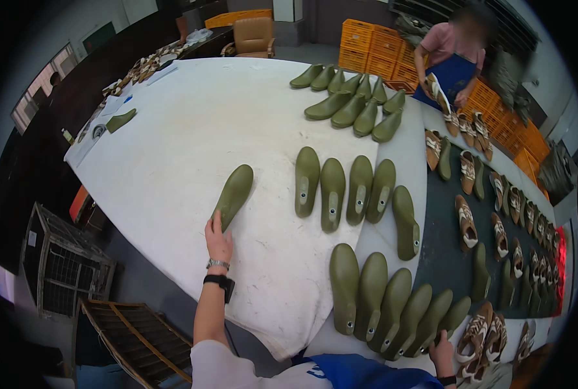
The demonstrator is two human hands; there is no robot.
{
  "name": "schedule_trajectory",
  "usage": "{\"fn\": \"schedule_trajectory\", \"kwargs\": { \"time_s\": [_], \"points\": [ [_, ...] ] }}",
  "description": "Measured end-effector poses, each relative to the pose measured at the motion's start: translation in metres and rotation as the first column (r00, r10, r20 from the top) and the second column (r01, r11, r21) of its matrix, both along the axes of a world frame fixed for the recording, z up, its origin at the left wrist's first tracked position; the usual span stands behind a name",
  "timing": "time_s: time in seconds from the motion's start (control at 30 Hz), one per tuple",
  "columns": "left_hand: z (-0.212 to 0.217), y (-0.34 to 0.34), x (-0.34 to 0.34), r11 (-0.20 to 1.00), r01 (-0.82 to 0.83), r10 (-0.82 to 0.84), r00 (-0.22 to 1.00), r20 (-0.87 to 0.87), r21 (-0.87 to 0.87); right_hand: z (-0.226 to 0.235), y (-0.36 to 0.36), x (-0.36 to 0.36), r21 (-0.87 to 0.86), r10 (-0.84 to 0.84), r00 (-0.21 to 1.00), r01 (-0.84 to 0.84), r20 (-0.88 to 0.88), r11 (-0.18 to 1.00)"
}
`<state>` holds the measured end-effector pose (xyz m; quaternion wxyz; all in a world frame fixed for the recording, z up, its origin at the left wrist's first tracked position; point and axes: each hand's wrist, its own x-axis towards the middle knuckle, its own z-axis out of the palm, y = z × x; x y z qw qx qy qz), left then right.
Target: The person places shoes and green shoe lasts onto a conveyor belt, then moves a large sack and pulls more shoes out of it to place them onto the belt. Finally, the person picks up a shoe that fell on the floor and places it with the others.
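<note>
On the white table [172, 168], the left hand [219, 243] (grip loose, fingers apart) touches one lone green shoe last [234, 193].

Open white cloth to the left; shoe lasts crowd the right.
White cloth-covered table [185, 129] lies bare around the lone olive-green plastic shoe last [234, 193]; rows of olive-green lasts [347, 188] block the right.

Roughly twenty-five olive-green shoe lasts [332, 194] lie on the white table [191, 129], plus perhaps twenty brown-and-white shoes [466, 222].
</note>
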<state>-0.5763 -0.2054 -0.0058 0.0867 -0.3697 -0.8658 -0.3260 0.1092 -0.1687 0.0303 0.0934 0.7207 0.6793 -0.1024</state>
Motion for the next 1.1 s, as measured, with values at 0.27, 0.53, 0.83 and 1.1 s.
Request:
{"fn": "schedule_trajectory", "kwargs": {
  "time_s": [0.27, 0.53, 0.83, 1.1],
  "points": [
    [0.002, 0.067, 0.050, 0.972, -0.079, 0.104, 0.989, 0.106, -0.222, -0.001, -0.030, 0.013, 0.116, -0.040, 0.990, 0.056, -0.135, 0.992],
    [0.008, 0.049, 0.182, 0.976, 0.084, -0.070, 0.995, 0.074, -0.200, 0.003, -0.029, 0.008, 0.148, -0.032, 0.987, 0.056, -0.160, 0.987],
    [0.019, -0.087, 0.270, 0.891, 0.447, -0.409, 0.869, 0.279, -0.083, 0.023, -0.032, 0.016, 0.081, -0.069, 0.943, 0.101, -0.325, 0.992],
    [0.058, -0.035, 0.323, 0.838, 0.545, -0.545, 0.838, 0.010, -0.034, 0.002, 0.060, 0.094, 0.195, 0.085, 0.293, 0.373, -0.952, 0.907]
  ]
}}
